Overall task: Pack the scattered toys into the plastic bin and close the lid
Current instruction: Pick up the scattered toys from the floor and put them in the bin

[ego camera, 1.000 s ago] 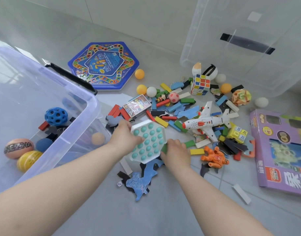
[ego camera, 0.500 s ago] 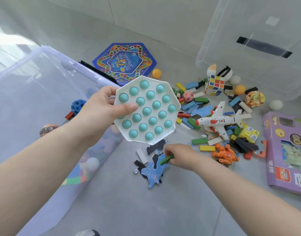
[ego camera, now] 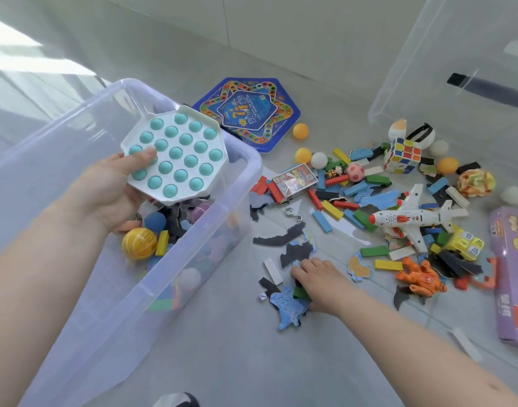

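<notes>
A: What kind of place is this?
B: A room in a home, I'd say. Pale grey floor tiles [ego camera: 222, 362] run up to a plain light wall [ego camera: 281, 19].
A: Why a home?
B: The toys [ego camera: 354, 173] strewn over them: a toy airplane [ego camera: 410, 220], a Rubik's cube [ego camera: 401, 155], a hexagonal board game [ego camera: 247, 113], ping-pong balls [ego camera: 299, 131], coloured domino blocks [ego camera: 332, 210]. A clear plastic bin [ego camera: 61, 121] and a second clear bin [ego camera: 457, 83] stand beside them.
</notes>
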`<state>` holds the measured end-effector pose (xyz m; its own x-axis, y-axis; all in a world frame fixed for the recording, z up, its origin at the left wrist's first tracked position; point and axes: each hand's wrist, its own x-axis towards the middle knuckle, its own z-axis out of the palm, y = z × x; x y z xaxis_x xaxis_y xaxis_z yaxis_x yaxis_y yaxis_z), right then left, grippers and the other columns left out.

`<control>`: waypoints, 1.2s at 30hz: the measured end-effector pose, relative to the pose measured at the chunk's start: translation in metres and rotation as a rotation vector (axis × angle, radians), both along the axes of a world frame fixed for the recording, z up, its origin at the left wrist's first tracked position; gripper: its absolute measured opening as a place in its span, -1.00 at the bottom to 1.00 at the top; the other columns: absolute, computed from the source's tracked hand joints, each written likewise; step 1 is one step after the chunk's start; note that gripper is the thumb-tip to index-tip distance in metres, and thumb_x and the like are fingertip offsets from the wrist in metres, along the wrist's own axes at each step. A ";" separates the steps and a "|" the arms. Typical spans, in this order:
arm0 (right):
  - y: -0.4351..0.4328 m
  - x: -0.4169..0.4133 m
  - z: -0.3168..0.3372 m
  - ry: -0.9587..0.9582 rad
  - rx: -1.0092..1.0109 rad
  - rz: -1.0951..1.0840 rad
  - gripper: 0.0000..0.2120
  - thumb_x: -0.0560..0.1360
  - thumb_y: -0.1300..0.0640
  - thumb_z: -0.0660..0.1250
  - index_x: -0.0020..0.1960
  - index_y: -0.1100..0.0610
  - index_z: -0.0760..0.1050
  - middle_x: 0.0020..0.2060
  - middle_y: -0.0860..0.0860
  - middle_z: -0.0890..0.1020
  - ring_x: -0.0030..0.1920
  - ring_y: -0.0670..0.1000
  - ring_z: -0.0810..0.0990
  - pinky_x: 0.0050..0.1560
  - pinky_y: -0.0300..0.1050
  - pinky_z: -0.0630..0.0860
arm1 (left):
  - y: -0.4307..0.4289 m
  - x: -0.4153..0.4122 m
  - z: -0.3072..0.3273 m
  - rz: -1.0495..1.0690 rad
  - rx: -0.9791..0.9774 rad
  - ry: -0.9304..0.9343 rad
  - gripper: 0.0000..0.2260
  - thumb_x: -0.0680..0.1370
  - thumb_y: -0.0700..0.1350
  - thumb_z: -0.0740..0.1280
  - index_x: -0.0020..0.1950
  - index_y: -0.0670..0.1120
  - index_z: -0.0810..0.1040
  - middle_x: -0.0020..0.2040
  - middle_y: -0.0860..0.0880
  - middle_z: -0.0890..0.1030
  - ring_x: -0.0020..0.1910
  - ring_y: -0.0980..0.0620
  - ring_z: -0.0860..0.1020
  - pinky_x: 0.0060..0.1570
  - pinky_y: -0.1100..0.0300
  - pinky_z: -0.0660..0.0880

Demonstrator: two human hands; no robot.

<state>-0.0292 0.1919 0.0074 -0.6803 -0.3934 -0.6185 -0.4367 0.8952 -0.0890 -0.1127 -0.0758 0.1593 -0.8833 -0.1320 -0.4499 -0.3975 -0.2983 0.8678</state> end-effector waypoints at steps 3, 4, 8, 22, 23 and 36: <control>-0.002 -0.004 0.000 -0.045 0.044 -0.081 -0.39 0.42 0.07 0.36 0.35 0.20 0.18 0.25 0.14 0.37 0.28 0.09 0.33 0.21 -0.08 0.28 | -0.030 -0.001 -0.005 0.039 -0.094 0.028 -0.86 0.54 -0.28 0.19 -0.05 -0.09 0.48 -0.36 0.10 0.70 -0.34 0.15 0.67 -0.39 0.26 0.60; -0.003 -0.006 0.000 -0.060 0.054 -0.114 -0.40 0.41 0.04 0.37 0.33 0.20 0.21 0.24 0.14 0.39 0.26 0.11 0.36 0.17 -0.09 0.30 | -0.039 0.002 -0.010 0.037 -0.160 0.014 -0.86 0.54 -0.30 0.19 -0.07 -0.09 0.47 -0.39 0.11 0.69 -0.38 0.16 0.66 -0.43 0.27 0.59; -0.005 -0.012 0.001 -0.104 0.034 -0.212 -0.76 0.40 -0.02 0.37 -0.14 0.09 0.37 -0.15 0.06 0.44 -0.03 0.08 0.40 -0.18 -0.17 0.29 | -0.067 0.020 -0.040 -0.067 -0.323 -0.160 -0.88 0.54 -0.34 0.20 -0.06 -0.14 0.46 -0.35 0.01 0.68 -0.48 0.15 0.64 -0.50 0.27 0.58; -0.014 -0.054 0.170 0.050 -0.751 -1.018 -0.81 0.44 0.17 0.38 -0.05 0.12 0.37 -0.29 0.06 0.59 -0.50 -0.20 0.59 -0.49 -0.38 0.48 | -0.105 0.051 -0.064 -0.391 -0.854 -0.491 -0.87 0.46 -0.37 0.32 -0.17 -0.17 0.44 -0.20 -0.15 0.52 -0.13 -0.14 0.48 -0.28 0.16 0.39; -0.020 -0.057 0.187 0.154 -0.847 -1.018 -0.84 0.43 0.14 0.38 -0.08 0.08 0.40 -0.23 0.10 0.62 -0.37 -0.11 0.63 -0.36 -0.30 0.53 | -0.105 0.050 -0.063 -0.423 -0.901 -0.507 -0.88 0.45 -0.36 0.32 -0.06 -0.20 0.46 -0.12 -0.18 0.54 -0.08 -0.16 0.49 -0.19 0.12 0.42; -0.243 -0.086 0.129 -0.320 -0.251 -0.230 -0.68 0.44 0.13 0.36 -0.34 0.16 0.26 -0.39 0.03 0.35 -0.40 -0.01 0.35 -0.45 -0.23 0.30 | -0.138 0.050 -0.084 -0.602 -1.247 -0.672 -0.64 0.52 -0.28 0.14 0.31 -0.13 0.40 0.29 -0.14 0.48 0.25 -0.11 0.46 0.19 0.10 0.40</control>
<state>-0.1151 -0.0513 0.1363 -0.5580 -0.4190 -0.7163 -0.1445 0.8991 -0.4133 -0.0625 -0.2136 0.0750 -0.6280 -0.4247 -0.6521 -0.5964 0.8009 0.0528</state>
